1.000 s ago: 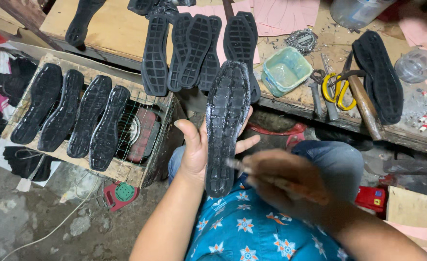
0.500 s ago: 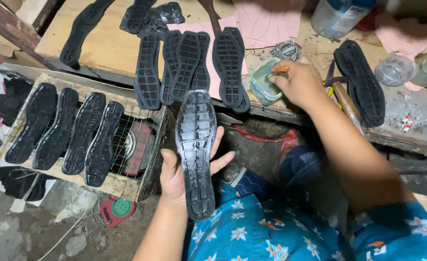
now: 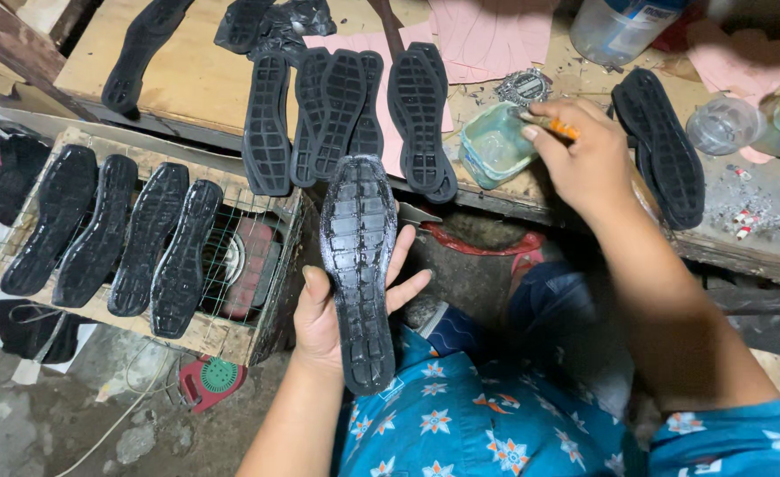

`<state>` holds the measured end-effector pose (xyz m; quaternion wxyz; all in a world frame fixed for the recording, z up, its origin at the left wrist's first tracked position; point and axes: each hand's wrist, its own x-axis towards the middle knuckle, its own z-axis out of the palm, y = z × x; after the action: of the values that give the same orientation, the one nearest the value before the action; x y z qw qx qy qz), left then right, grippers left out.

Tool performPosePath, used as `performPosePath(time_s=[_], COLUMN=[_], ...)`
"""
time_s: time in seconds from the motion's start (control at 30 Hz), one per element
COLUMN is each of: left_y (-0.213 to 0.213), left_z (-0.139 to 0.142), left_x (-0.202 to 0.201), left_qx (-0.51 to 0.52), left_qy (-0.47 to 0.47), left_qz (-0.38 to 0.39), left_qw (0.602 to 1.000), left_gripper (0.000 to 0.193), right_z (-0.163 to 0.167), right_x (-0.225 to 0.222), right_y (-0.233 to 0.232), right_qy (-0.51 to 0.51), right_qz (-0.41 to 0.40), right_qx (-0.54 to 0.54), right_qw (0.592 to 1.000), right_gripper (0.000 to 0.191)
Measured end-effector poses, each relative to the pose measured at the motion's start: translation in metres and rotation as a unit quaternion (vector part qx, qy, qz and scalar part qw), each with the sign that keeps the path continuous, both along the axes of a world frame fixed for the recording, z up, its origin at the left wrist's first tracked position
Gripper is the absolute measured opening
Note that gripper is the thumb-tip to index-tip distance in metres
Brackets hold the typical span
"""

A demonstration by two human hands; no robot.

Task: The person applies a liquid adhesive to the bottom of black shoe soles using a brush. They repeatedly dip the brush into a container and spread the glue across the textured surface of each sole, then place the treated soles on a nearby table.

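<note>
The left hand point(image 3: 323, 322) cradled a glossy, wet-looking shoe sole point(image 3: 359, 269) over the lap, fingers half curled beneath it. The right hand point(image 3: 584, 159) pinched a brush point(image 3: 549, 124) at the small tub point(image 3: 493, 146) on the worktop point(image 3: 195, 79). Four soles point(image 3: 107, 234) lay on the crate beside it; others on the worktop looked dull.

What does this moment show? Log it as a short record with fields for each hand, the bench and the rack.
left hand: the left hand holds a black shoe sole flat on its palm, shiny side up
right hand: the right hand grips an orange-handled brush whose tip is at a small greenish tub
bench: more black soles lie in a row on the wooden bench, beside a clear plastic bottle
rack: four soles rest across a wire-mesh crate
</note>
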<state>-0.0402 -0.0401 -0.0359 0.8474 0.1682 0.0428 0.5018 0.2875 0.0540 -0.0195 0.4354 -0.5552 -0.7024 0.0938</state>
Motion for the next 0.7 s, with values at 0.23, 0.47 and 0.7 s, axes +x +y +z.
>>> performPosePath(time_s=[0.23, 0.47, 0.7], left_y=[0.0, -0.003, -0.007], left_z=[0.007, 0.007, 0.008], left_x=[0.005, 0.013, 0.019], left_qx=[0.028, 0.01, -0.021], left_qy=[0.03, 0.038, 0.05], left_qz=[-0.043, -0.079, -0.064], left_qw=[0.998, 0.996, 0.996], left_gripper=[0.109, 0.111, 0.111], right_z=[-0.005, 0.015, 0.026], right_x=[0.0, -0.036, -0.069], right_y=[-0.034, -0.092, -0.106], right_qy=[0.271, 0.407, 0.259], right_qz=[0.035, 0.163, 0.233], right_qx=[-0.136, -0.141, -0.092], right_qw=[0.952, 0.887, 0.933], right_gripper=[0.024, 0.018, 0.021])
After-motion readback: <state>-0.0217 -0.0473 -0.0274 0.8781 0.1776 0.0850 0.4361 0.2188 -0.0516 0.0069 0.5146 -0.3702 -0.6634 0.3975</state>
